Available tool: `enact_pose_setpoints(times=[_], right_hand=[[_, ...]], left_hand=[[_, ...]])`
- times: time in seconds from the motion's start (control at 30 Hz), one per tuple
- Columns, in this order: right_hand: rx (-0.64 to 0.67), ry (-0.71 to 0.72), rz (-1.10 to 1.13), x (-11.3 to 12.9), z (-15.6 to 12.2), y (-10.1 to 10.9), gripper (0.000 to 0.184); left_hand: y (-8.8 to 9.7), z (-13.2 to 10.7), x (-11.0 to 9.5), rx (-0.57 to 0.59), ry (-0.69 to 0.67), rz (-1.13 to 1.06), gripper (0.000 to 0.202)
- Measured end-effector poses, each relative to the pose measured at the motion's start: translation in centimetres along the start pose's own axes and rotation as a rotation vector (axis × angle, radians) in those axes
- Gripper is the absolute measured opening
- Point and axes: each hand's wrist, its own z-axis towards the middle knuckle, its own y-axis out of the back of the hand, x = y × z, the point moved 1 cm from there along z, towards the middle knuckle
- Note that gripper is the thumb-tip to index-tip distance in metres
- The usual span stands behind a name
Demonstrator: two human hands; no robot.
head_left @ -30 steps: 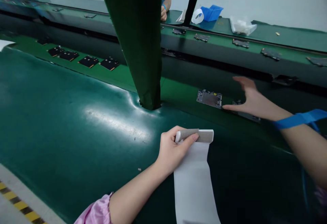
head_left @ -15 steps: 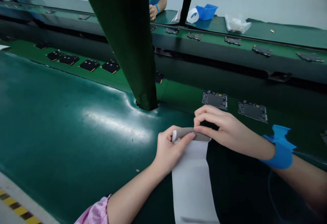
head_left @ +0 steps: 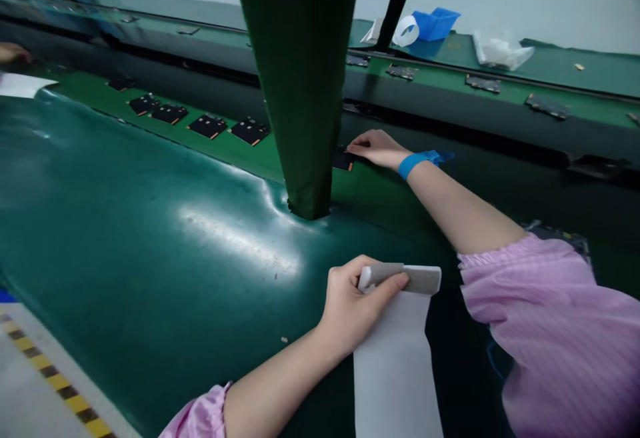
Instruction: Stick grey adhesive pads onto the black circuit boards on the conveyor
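Note:
My left hand (head_left: 357,308) is closed on the folded top end of a long white paper strip (head_left: 395,371), thumb in front. Grey tape-like material (head_left: 384,271) covers part of this fold, and white shows along its upper right edge. The rest of the strip hangs down towards me. My right hand (head_left: 377,148), a blue band (head_left: 423,161) round its wrist, is stretched out beside the green pillar. Its fingertips are pinched together at the edge of a dark circuit board (head_left: 343,160), which the pillar partly hides. Whatever lies in the pinch is too small to make out.
The green pillar (head_left: 305,91) rises from the table mat (head_left: 150,245). Several dark circuit boards (head_left: 207,126) lie along the green belt left of it. More boards (head_left: 483,83) lie on a farther ledge, before a blue bin (head_left: 436,23) and a plastic bag (head_left: 503,51). Another person's hand (head_left: 14,53) shows far left.
My right hand has left the folded strip and reached forward and left to the board by the pillar. My left hand still holds the strip. The view has shifted left.

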Motion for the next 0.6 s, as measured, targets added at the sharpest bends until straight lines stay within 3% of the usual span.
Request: enact_pose_setpoints(times=[0.4, 0.53, 0.6], right_hand=[[-0.063, -0.083, -0.136, -1.4, -1.0, -0.6, 0.023], [-0.146, -0.089, -0.111, -2.1, -1.8, -0.4, 0.050], [-0.114, 0.011, -0.096, -1.8, -1.8, -0.3, 0.069]], left_hand=[[0.0, -0.1, 0.1, 0.000, -0.002, 0.023, 0.017], [0.0, -0.1, 0.1, 0.014, -0.011, 0.008, 0.016], [0.0, -0.1, 0.1, 0.020, -0.013, -0.002, 0.015]])
